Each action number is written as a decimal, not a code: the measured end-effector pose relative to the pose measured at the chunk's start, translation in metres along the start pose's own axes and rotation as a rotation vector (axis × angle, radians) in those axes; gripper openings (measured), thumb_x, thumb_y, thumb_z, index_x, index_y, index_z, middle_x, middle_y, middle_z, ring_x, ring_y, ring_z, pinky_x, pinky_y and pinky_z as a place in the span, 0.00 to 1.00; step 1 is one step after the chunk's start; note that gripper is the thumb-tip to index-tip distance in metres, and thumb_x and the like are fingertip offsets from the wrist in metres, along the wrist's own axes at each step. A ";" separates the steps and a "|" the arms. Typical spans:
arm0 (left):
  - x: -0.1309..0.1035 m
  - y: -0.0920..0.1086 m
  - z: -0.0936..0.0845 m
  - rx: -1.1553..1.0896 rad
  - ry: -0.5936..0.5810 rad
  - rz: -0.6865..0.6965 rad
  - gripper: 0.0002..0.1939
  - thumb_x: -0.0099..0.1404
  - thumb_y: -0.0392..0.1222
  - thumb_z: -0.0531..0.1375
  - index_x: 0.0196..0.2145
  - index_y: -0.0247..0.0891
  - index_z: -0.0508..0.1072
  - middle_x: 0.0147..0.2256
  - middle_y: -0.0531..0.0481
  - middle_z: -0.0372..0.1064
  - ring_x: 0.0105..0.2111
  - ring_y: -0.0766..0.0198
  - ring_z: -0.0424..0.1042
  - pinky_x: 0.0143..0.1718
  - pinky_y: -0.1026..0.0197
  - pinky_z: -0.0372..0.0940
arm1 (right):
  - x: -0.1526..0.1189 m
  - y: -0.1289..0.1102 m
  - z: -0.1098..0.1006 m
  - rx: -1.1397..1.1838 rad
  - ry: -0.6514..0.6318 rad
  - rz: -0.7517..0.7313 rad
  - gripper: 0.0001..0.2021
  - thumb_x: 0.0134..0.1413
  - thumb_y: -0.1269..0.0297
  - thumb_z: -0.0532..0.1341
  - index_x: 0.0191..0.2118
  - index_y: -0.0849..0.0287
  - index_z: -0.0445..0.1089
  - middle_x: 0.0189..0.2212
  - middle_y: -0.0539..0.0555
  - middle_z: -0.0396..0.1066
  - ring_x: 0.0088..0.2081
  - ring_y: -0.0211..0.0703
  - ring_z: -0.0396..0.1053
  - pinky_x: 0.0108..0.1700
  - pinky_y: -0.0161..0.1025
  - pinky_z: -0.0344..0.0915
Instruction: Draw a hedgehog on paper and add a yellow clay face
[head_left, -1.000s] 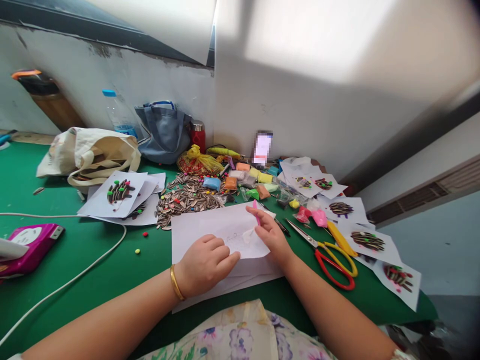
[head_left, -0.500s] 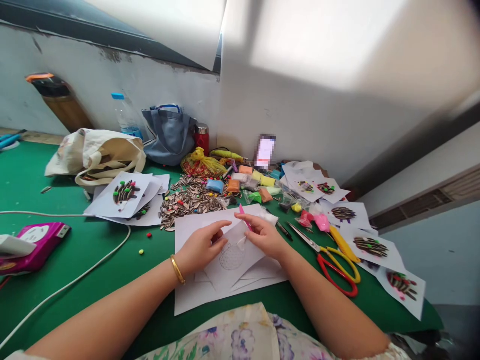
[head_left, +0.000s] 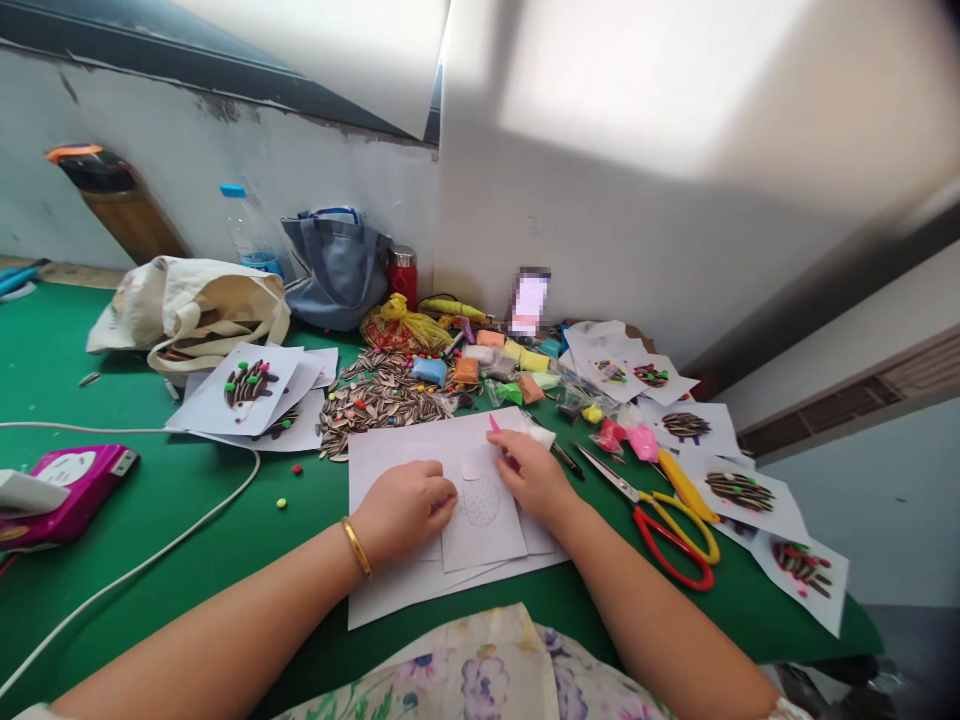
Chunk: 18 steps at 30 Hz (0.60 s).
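Note:
A small white sheet [head_left: 484, 540] with a pencilled, scale-patterned oval drawing lies on larger white papers [head_left: 379, 600]. My left hand [head_left: 405, 503] rests at the sheet's left side, its fingers curled together; what they pinch, if anything, is too small to name. At the sheet's upper right, my right hand [head_left: 534, 478] holds a pink tool [head_left: 494, 423] that points up past the fingers. A small whitish piece [head_left: 470, 472] lies at the top of the drawing, between the two hands.
Striped seeds [head_left: 382, 395] and coloured clay packs [head_left: 466, 371] lie beyond the papers. Open scissors [head_left: 645, 500] and a yellow cutter [head_left: 686, 487] are at the right, near decorated sheets [head_left: 799, 570]. A white cable [head_left: 172, 550] and purple box [head_left: 71, 490] lie at the left.
The small sheet has turned straighter and now lies flatter. My left hand's fingers have closed and moved lower; my right hand has shifted slightly right with the pink tool.

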<state>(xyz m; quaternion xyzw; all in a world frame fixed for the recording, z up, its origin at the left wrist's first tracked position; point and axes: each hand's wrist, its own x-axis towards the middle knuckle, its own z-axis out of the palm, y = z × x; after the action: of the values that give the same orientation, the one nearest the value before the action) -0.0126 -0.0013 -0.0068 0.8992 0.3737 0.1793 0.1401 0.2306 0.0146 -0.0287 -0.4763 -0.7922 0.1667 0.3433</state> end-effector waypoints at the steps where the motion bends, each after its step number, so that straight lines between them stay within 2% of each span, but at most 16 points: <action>1: 0.000 -0.001 -0.001 0.042 0.005 0.014 0.08 0.64 0.38 0.57 0.30 0.40 0.77 0.29 0.48 0.69 0.31 0.61 0.71 0.33 0.59 0.65 | 0.000 -0.003 -0.003 -0.042 0.017 -0.042 0.19 0.58 0.67 0.58 0.54 0.58 0.69 0.52 0.60 0.72 0.52 0.52 0.68 0.56 0.53 0.65; 4: 0.002 -0.003 -0.003 0.085 0.054 0.038 0.06 0.63 0.39 0.59 0.30 0.39 0.75 0.35 0.46 0.70 0.37 0.57 0.70 0.40 0.55 0.65 | -0.002 -0.011 -0.012 -0.064 0.066 -0.106 0.23 0.58 0.67 0.57 0.59 0.57 0.66 0.57 0.59 0.68 0.58 0.55 0.62 0.62 0.58 0.57; 6: 0.002 -0.004 -0.002 0.078 0.086 0.047 0.04 0.63 0.38 0.60 0.35 0.39 0.75 0.42 0.44 0.70 0.43 0.55 0.69 0.46 0.51 0.65 | -0.004 -0.013 -0.016 0.048 0.045 -0.080 0.25 0.58 0.72 0.52 0.61 0.55 0.64 0.59 0.57 0.66 0.60 0.52 0.61 0.63 0.57 0.57; 8: 0.002 -0.003 -0.001 0.080 0.093 0.058 0.09 0.64 0.36 0.59 0.43 0.40 0.74 0.46 0.43 0.70 0.47 0.53 0.68 0.50 0.49 0.64 | -0.006 -0.013 -0.016 0.198 -0.003 -0.010 0.30 0.54 0.76 0.49 0.62 0.53 0.63 0.59 0.55 0.65 0.60 0.50 0.62 0.63 0.55 0.58; 12: 0.002 0.000 0.001 0.140 0.075 0.077 0.18 0.66 0.35 0.55 0.53 0.42 0.70 0.49 0.43 0.70 0.49 0.52 0.67 0.53 0.45 0.61 | -0.006 -0.011 -0.008 0.459 -0.093 0.116 0.35 0.47 0.78 0.50 0.63 0.50 0.62 0.62 0.53 0.63 0.62 0.50 0.61 0.60 0.53 0.64; 16: 0.002 0.000 0.003 0.184 0.048 0.083 0.19 0.66 0.36 0.55 0.54 0.43 0.70 0.49 0.43 0.70 0.50 0.51 0.66 0.55 0.44 0.59 | -0.006 -0.012 -0.002 0.620 -0.185 0.137 0.37 0.47 0.77 0.50 0.64 0.47 0.59 0.64 0.51 0.59 0.64 0.49 0.58 0.59 0.52 0.65; 18: 0.002 0.000 0.003 0.192 0.039 0.078 0.19 0.67 0.36 0.55 0.54 0.44 0.70 0.50 0.43 0.69 0.50 0.51 0.66 0.56 0.45 0.58 | -0.006 -0.012 0.000 0.639 -0.188 0.153 0.36 0.48 0.77 0.50 0.64 0.46 0.58 0.64 0.51 0.59 0.64 0.47 0.58 0.60 0.51 0.64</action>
<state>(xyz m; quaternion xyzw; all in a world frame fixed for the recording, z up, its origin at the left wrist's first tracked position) -0.0097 -0.0001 -0.0094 0.9188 0.3564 0.1654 0.0387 0.2250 0.0034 -0.0235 -0.3853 -0.6902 0.4746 0.3872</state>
